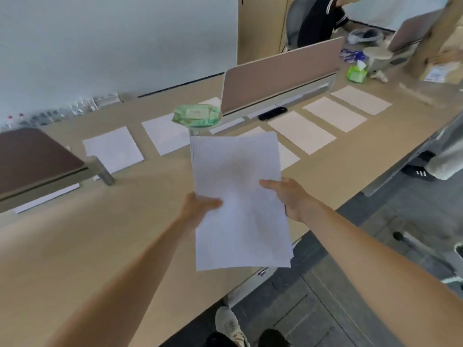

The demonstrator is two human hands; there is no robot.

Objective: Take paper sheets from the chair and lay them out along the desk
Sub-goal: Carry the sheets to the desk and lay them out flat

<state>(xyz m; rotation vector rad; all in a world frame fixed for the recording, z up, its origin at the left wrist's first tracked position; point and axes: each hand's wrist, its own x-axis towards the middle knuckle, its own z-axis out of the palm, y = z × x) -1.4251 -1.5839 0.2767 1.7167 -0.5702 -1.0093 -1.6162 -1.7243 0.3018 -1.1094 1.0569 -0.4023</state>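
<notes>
I hold a stack of white paper sheets (238, 194) in the air above the long wooden desk (105, 246). My left hand (200, 206) grips the stack's left edge, thumb on top. My right hand (288, 196) grips its right edge, thumb on top too. Several single sheets lie in a row along the desk: one at the left (114, 149), one beside it (165, 134), one partly hidden behind the stack (288, 156), and others running to the right (302, 132) (334, 113) (360, 100). No chair with paper is in view.
A green wet-wipes pack (196, 115) sits on a post by the beige divider panel (280, 81). A dark divider (32, 156) stands at the left. A black object (272, 113) lies under the panel. A green tissue box (357, 72) and a seated person (318, 18) are far right.
</notes>
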